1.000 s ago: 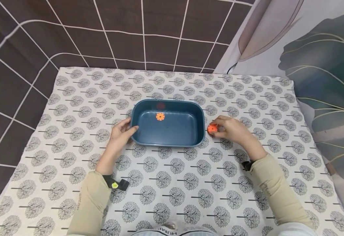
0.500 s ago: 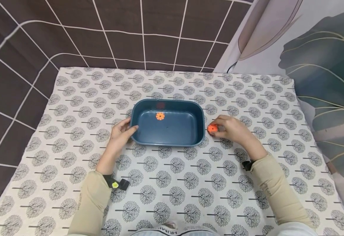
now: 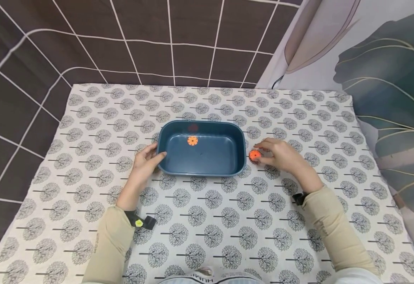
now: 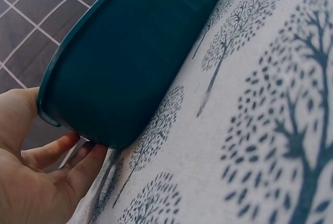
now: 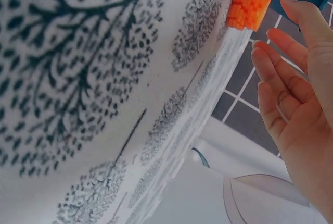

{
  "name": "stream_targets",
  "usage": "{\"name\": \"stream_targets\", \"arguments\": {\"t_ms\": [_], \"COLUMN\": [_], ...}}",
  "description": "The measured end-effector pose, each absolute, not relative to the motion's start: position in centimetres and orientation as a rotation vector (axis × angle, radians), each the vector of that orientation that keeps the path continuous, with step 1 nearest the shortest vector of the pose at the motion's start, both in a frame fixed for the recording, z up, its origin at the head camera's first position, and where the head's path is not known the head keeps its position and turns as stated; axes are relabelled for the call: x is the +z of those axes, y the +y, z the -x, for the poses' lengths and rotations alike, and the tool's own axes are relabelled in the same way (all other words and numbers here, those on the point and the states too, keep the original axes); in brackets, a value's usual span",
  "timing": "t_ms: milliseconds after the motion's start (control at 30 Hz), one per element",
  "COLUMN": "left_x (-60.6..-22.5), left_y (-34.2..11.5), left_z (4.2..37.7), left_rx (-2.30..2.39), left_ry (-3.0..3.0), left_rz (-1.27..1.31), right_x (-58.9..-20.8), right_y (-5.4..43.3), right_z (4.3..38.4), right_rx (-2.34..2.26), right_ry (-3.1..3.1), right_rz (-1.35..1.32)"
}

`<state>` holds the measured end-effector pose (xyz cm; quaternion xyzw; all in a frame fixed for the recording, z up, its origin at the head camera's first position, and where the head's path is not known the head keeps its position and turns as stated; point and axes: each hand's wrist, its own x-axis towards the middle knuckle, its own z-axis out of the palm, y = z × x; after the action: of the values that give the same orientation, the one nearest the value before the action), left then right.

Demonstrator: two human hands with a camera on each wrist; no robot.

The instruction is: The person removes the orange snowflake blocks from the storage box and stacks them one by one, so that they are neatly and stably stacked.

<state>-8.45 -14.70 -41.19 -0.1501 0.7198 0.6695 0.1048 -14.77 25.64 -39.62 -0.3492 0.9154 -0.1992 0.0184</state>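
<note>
A dark blue rectangular plastic box (image 3: pixel 201 157) with rounded corners sits on the cloth. My left hand (image 3: pixel 144 161) grips its left end, thumb over the rim and fingers against the outside; the left wrist view shows the fingertips at the outer wall (image 4: pixel 104 94). Inside, near the back wall, lies an orange notched disc (image 3: pixel 192 141). Just right of the box, a short stack of orange notched discs (image 5: pixel 250 8) stands on the cloth. Around that stack, my right hand (image 3: pixel 278 156) has its thumb and fingers spread; the right wrist view shows them apart from it.
The table is covered by a white cloth (image 3: pixel 210 221) printed with grey trees. A dark curtain with white grid lines (image 3: pixel 150 55) hangs behind the table, and a pale patterned curtain (image 3: pixel 388 98) hangs at the right.
The right hand's fingers have loosened from around the orange disc stack, which stays in place beside the box. The left hand and the box have not moved noticeably.
</note>
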Motion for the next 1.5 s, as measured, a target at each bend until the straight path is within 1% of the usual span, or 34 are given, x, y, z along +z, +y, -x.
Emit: {"name": "stream_targets", "arguments": {"t_ms": [333,567,800,1167,1367,1500], "left_x": [-41.3,-41.5,-41.7,-41.4,-41.5,-41.7], "left_y": [-15.1,-15.0,-15.1,-14.8,-14.8,-14.8], "left_z": [8.1,8.2,8.3,8.4,8.4,8.5], "left_rx": [1.964,1.961,1.968,2.014,1.998,1.988], "left_ry": [2.126,2.143,2.143,2.084,2.075,2.100], "left_rz": [0.460,0.447,0.432,0.444,0.450,0.451], "right_x": [-39.0,-37.8,-36.5,-36.4,-36.4,-35.4], "right_y": [24.7,23.9,22.8,20.0,18.4,16.6], "right_z": [15.5,15.9,16.3,16.9,16.8,16.6], "right_rx": [-0.669,-0.697,-0.687,-0.839,-0.900,-0.849], "right_ry": [2.886,2.892,2.941,2.898,2.896,2.916], "right_rz": [1.135,1.162,1.086,1.215,1.174,1.122]}}
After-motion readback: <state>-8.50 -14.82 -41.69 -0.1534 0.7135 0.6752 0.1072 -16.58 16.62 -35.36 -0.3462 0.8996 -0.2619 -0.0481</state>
